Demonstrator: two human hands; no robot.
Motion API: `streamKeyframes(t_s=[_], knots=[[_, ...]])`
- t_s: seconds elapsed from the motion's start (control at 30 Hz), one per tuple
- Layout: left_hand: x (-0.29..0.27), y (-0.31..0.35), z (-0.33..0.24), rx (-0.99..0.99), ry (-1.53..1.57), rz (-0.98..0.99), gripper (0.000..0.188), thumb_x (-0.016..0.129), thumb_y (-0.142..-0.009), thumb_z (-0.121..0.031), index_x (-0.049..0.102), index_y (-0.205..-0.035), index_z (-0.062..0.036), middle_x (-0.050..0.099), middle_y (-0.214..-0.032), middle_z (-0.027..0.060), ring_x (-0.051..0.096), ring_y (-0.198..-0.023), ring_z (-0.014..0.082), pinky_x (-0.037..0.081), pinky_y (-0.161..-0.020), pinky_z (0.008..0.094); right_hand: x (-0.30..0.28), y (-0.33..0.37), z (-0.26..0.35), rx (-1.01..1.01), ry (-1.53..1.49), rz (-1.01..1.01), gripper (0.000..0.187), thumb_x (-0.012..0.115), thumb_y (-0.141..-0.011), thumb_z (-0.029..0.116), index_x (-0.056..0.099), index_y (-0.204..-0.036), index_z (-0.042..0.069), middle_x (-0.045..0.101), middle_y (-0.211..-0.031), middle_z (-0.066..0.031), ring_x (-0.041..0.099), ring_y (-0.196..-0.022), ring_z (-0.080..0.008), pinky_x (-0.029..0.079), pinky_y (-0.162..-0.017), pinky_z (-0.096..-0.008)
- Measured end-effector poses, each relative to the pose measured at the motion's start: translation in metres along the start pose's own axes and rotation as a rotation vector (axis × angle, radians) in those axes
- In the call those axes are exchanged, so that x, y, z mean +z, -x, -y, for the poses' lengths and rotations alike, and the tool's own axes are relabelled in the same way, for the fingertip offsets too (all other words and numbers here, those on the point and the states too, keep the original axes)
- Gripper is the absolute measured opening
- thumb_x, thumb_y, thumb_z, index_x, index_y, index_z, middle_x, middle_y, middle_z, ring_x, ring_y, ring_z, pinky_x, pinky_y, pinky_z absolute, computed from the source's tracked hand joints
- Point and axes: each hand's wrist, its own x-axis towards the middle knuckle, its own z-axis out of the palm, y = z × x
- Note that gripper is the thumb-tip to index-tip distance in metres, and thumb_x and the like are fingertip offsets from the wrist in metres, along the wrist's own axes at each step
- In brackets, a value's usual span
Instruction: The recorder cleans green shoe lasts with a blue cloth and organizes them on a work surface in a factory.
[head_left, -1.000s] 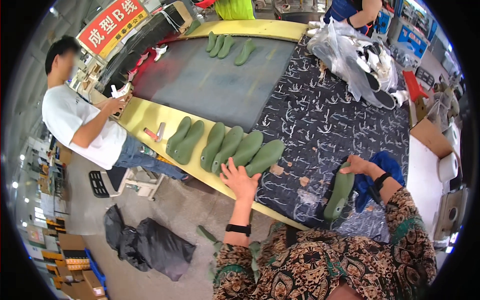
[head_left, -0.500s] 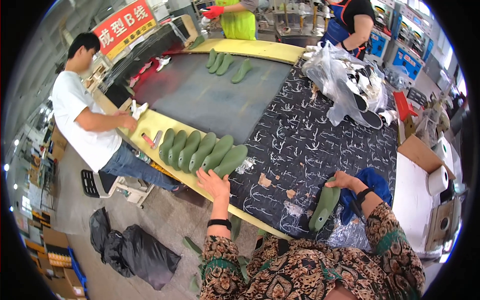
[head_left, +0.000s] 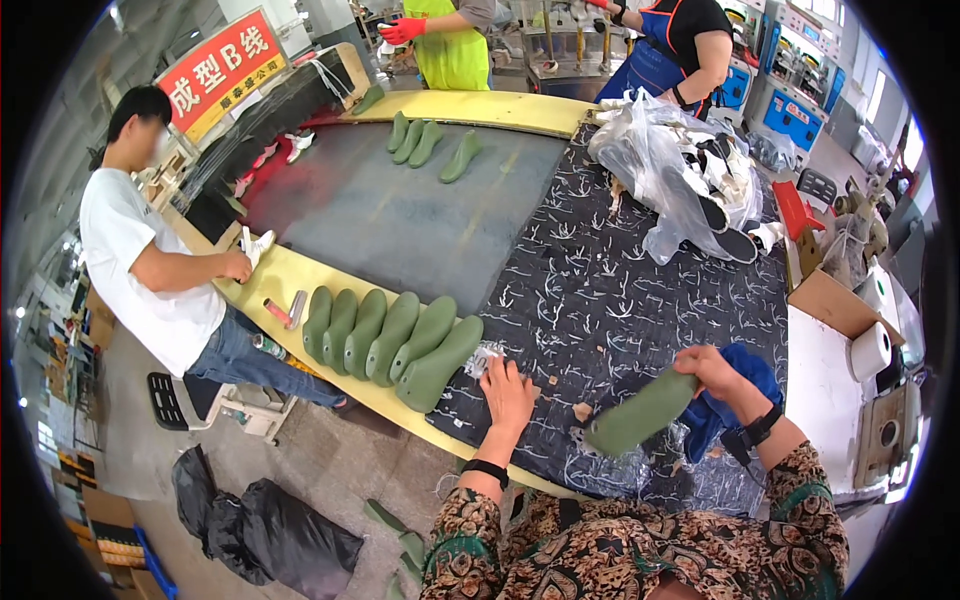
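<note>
Gripped by one end in my right hand (head_left: 708, 370) is a green shoe last (head_left: 642, 414), tilted over the dark patterned table covering (head_left: 570, 310) and slightly blurred. My left hand (head_left: 508, 396) is open, fingers spread and holding nothing, beside a small crumpled silvery scrap (head_left: 482, 360). To its left, several green shoe lasts (head_left: 440, 358) stand side by side along the yellow board (head_left: 300, 265). The nearest of that row is close to my left fingers but apart from them. A blue cloth (head_left: 722, 400) lies under and behind my right wrist.
A grey belt (head_left: 400, 220) carries several more lasts (head_left: 460, 158) at its far end. Shoe parts in clear plastic (head_left: 690, 180) are heaped at the back right. A person in a white shirt (head_left: 150, 270) works at left; two others stand beyond. Black bags (head_left: 270, 530) lie on the floor.
My left hand has left the nearest last in the row and moved right over the dark covering. My right hand has swung its last from nearly upright to a slant toward the left.
</note>
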Motion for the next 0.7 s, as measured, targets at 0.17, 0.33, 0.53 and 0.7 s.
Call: streamKeyframes(t_s=[0.17, 0.33, 0.53, 0.7], knots=[[0.004, -0.006, -0.007, 0.018, -0.124, 0.064, 0.041, 0.060, -0.076, -0.020, 0.047, -0.107, 0.0027, 0.046, -0.117, 0.0232, 0.039, -0.117, 0.0393, 0.029, -0.093, 0.0520, 0.025, -0.036, 0.017, 0.187, -0.407, 0.233, 0.034, 0.057, -0.086, 0.014, 0.052, -0.108, -0.011, 0.061, -0.096, -0.0175, 0.063, -0.081, -0.0292, 0.056, -0.068, -0.0362], [-0.002, -0.014, -0.006, 0.013, -0.065, 0.076, 0.045, 0.060, -0.073, -0.023, 0.047, -0.108, 0.0030, 0.047, -0.114, 0.0232, 0.041, -0.114, 0.0390, 0.030, -0.089, 0.0512, 0.094, -0.128, 0.055, -0.015, -0.695, 0.190, 0.033, 0.053, -0.089, 0.012, 0.048, -0.113, -0.011, 0.054, -0.112, -0.0192, 0.056, -0.100, -0.0309, 0.053, -0.082, -0.0431], [-0.021, -0.013, -0.007, -0.007, -0.034, 0.075, 0.045, 0.062, -0.073, -0.023, 0.048, -0.107, 0.0025, 0.046, -0.113, 0.0227, 0.041, -0.113, 0.0388, 0.029, -0.089, 0.0519, 0.169, -0.304, 0.161, -0.296, -0.994, 0.089, 0.033, 0.051, -0.090, 0.011, 0.042, -0.111, -0.013, 0.048, -0.117, -0.0187, 0.053, -0.106, -0.0303, 0.051, -0.084, -0.0464], [-0.019, -0.004, -0.019, -0.037, 0.003, 0.217, 0.046, 0.062, -0.073, -0.024, 0.048, -0.107, 0.0033, 0.044, -0.116, 0.0222, 0.040, -0.114, 0.0381, 0.028, -0.091, 0.0513, 0.216, -0.370, 0.167, -0.113, -0.638, 0.274, 0.033, 0.055, -0.089, 0.021, 0.048, -0.104, -0.008, 0.058, -0.096, -0.0216, 0.062, -0.077, -0.0316, 0.053, -0.068, -0.0447]])
